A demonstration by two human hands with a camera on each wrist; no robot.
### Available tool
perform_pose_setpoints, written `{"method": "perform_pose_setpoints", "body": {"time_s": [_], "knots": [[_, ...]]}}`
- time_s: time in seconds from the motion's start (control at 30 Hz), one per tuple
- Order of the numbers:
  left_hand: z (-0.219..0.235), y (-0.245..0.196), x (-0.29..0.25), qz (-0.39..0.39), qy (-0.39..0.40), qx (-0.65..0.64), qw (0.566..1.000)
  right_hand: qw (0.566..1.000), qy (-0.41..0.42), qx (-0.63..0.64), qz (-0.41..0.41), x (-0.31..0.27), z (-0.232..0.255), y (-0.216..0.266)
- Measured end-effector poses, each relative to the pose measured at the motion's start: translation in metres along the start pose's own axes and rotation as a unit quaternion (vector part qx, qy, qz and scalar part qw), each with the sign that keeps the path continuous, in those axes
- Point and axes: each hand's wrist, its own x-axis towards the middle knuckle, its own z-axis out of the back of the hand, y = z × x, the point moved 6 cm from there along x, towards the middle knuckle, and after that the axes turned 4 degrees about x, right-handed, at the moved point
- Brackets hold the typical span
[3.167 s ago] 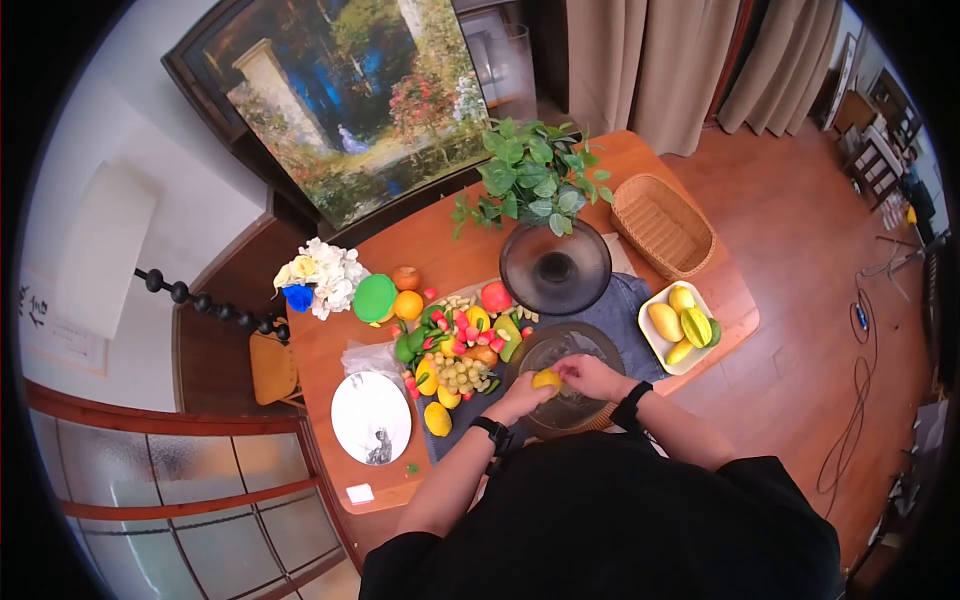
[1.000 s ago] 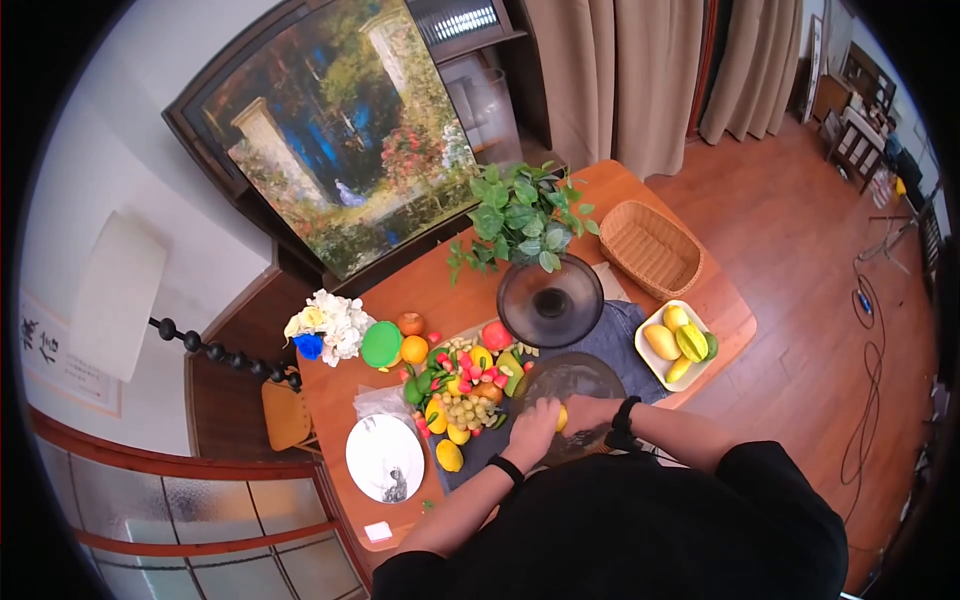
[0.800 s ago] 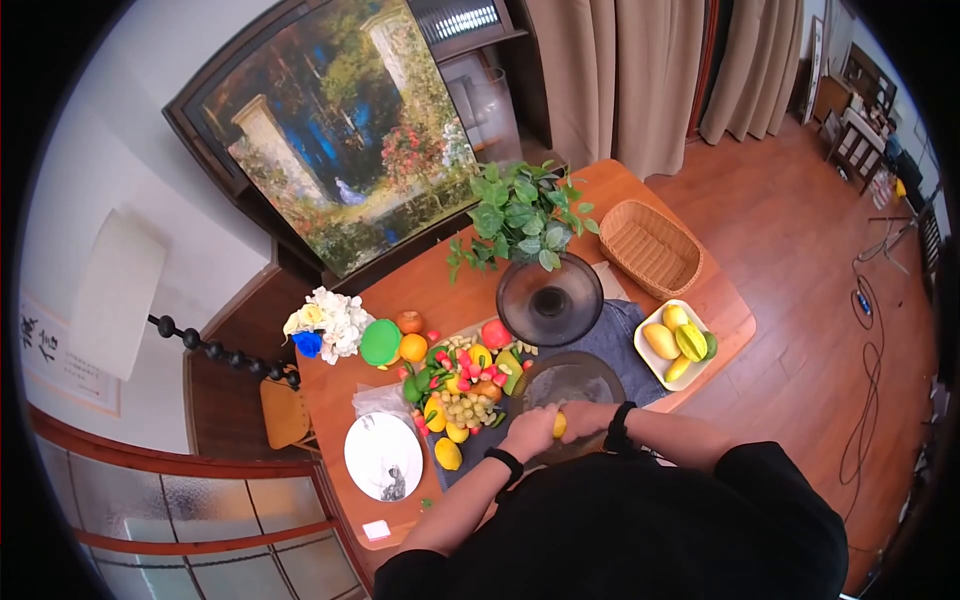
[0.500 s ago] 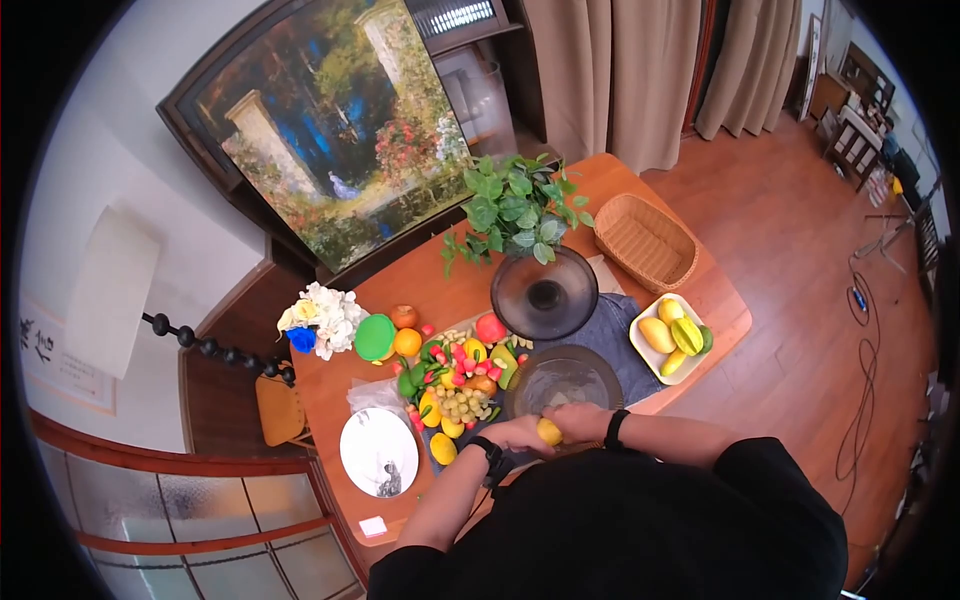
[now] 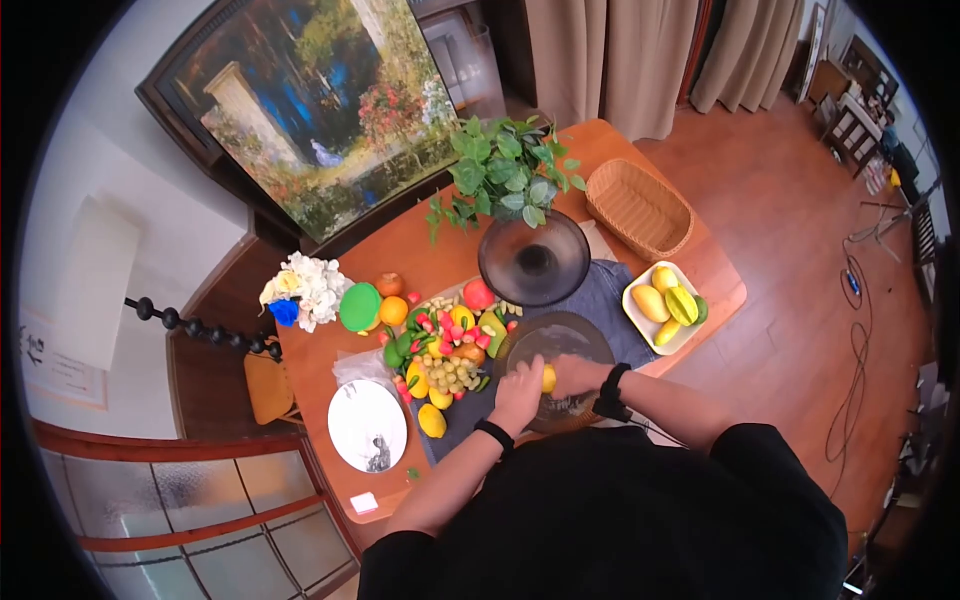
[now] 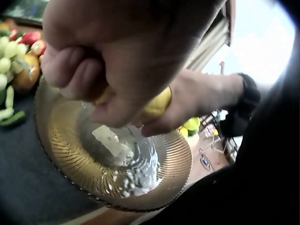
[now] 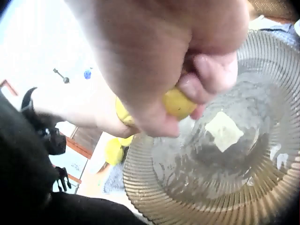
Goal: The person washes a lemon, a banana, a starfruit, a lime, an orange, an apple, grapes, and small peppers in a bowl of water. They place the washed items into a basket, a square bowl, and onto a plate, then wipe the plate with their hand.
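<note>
Both hands hold one yellow fruit (image 5: 549, 379) low over a ribbed glass bowl (image 6: 70, 154) of water. My left hand (image 5: 518, 395) has its fingers curled round the fruit's left side, with its knuckles up in the left wrist view. From the other side my right hand (image 5: 580, 375) grips the same fruit, which shows yellow (image 7: 178, 104) between thumb and fingers in the right wrist view. Much of the fruit is hidden by the hands. In the water lies a pale, flat, squarish piece (image 7: 224, 132). The water is rippled.
Left of the bowl is a heap of fruit and vegetables with grapes (image 5: 450, 374). A white plate (image 5: 350, 440) lies further left. At the right stand a tray (image 5: 672, 345) of yellow fruit and a wicker basket (image 5: 640, 195). Behind the bowl is a dark glass dish (image 5: 500, 285).
Half a second ago the hands held the fruit nearer the body, at the bowl's near edge. Now they hold it further in over the bowl, and the left hand has turned knuckles up.
</note>
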Motion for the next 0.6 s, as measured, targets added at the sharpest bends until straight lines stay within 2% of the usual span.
{"method": "perform_pose_setpoints", "body": {"time_s": [0.03,0.2,0.27,0.4,0.47,0.5,0.57,0.6], "knots": [[0.01,-0.007,-0.001,-0.035,-0.025,0.008,0.999,0.999,0.006,0.021,-0.028,0.0,0.0,-0.003],[-0.012,0.005,0.003,-0.001,0.029,-0.117,0.993,0.999,-0.018,-0.024,0.018,-0.013,-0.006,0.003],[-0.019,0.008,0.005,0.026,0.081,-0.195,0.977,0.998,-0.061,-0.033,0.0,-0.022,-0.004,0.01],[-0.029,0.015,0.006,0.025,0.139,-0.253,0.957,0.997,-0.077,-0.025,0.019,-0.033,-0.011,0.015],[-0.047,0.031,0.008,0.097,0.176,-0.24,0.95,0.986,-0.141,-0.006,0.092,-0.029,-0.013,0.008],[-0.051,0.034,0.008,0.097,0.176,-0.24,0.95,0.986,-0.141,-0.007,0.092,-0.023,-0.015,-0.001],[-0.055,0.049,0.0,0.202,0.155,-0.219,0.942,0.986,-0.155,-0.055,0.009,-0.01,-0.014,-0.031],[-0.053,0.048,-0.002,0.203,0.155,-0.219,0.942,0.987,-0.153,-0.055,0.01,0.002,-0.019,-0.05]]}}
